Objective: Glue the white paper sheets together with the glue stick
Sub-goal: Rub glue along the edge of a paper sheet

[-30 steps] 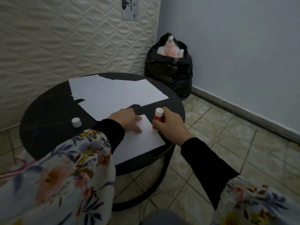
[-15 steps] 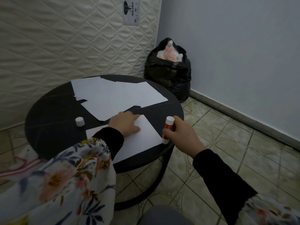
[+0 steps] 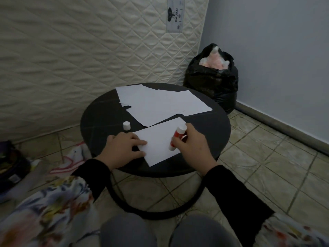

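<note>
Round table (image 3: 99,120), loose cap (image 3: 126,125) beside sheet (image 3: 160,139)

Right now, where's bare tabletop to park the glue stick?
Free: the table's right side, between the right hand and the rim; also the left part, left of the cap and beyond the left hand. Crowded: the far half under the spread sheets, and the near middle under the front sheet.

Bare table (image 3: 99,120) left of the cap (image 3: 126,125); loose sheets (image 3: 160,104) cover the far side, bare top on the right
</note>
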